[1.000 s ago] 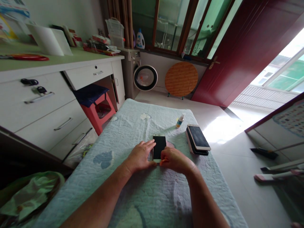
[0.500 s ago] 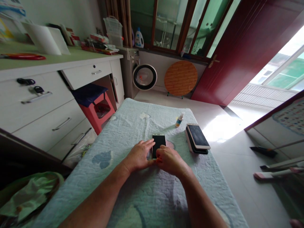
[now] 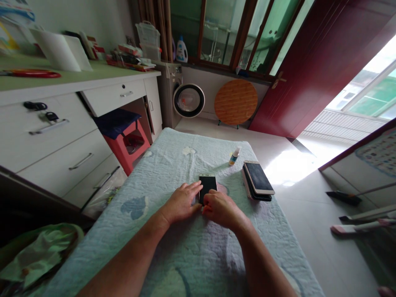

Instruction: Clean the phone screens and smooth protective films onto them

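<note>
A smartphone (image 3: 208, 181) with a dark screen and pale frame lies flat on the quilted cloth. My left hand (image 3: 183, 199) steadies it from the left, with fingertips on the upper left edge and the thumb near the lower end. Over the lower right part of the screen, my right hand (image 3: 220, 206) is closed, its fingers curled and pinched together. Whatever they hold, if anything, is hidden. Behind and to the right stands a small spray bottle (image 3: 234, 156) with a white top. Beside it is a stack of phones (image 3: 259, 177), the top one pale-framed.
A pale blue patterned cloth (image 3: 173, 152) covers the table. White drawers (image 3: 58, 148) line the left, with a red stool (image 3: 131, 144) under the counter. Behind are a washing machine (image 3: 168, 95) with its door open and a round wooden tabletop (image 3: 235, 102).
My right hand's fingertips have shifted slightly at the phone's lower end. My left hand stays on the phone, and the bottle and stack are where they were.
</note>
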The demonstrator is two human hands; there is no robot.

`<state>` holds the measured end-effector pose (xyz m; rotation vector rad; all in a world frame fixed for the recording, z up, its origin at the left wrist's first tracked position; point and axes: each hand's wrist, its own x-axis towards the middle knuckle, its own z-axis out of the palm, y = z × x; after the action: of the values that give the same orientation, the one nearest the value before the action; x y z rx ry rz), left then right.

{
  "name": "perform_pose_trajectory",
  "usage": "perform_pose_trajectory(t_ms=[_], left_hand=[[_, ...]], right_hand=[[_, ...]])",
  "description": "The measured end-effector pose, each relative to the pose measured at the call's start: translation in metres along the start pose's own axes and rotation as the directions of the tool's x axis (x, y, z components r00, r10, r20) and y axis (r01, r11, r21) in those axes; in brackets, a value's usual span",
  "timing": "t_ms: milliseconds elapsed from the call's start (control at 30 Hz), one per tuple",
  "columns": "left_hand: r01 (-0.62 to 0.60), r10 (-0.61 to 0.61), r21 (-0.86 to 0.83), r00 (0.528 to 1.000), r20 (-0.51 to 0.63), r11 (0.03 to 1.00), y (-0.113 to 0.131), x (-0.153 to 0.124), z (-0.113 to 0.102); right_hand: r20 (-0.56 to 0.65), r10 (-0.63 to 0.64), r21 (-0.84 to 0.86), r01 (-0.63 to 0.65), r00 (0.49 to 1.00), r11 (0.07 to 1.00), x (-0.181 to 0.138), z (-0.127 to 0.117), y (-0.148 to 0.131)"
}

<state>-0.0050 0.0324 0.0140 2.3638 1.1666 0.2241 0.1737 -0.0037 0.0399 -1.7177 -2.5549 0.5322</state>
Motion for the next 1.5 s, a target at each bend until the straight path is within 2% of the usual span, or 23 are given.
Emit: perform_pose_trajectory(t_ms=[167, 900, 1300, 1500], left_hand=[[0.004, -0.004, 0.0, 1.0, 0.016, 1.0, -0.001, -0.001, 0.001], [0.005, -0.006, -0.024, 1.0, -0.007, 1.0, -0.001, 0.0, 0.001], [0.009, -0.009, 0.005, 1.0, -0.012, 1.0, -0.001, 0.001, 0.002], [0.011, -0.011, -0.006, 1.0, -0.008, 1.0, 0.0, 0.001, 0.002]], right_hand=[[-0.036, -0.011, -0.004, 0.011, 0.999, 1.0, 0.0, 0.002, -0.004], [-0.014, 0.053, -0.014, -0.054, 0.998, 0.998, 0.001, 0.003, -0.011], [0.046, 0.092, -0.054, -0.089, 0.995, 0.995, -0.009, -0.006, 0.012], [0.0, 0.079, -0.074, -0.079, 0.997, 0.994, -0.009, -0.005, 0.007]])
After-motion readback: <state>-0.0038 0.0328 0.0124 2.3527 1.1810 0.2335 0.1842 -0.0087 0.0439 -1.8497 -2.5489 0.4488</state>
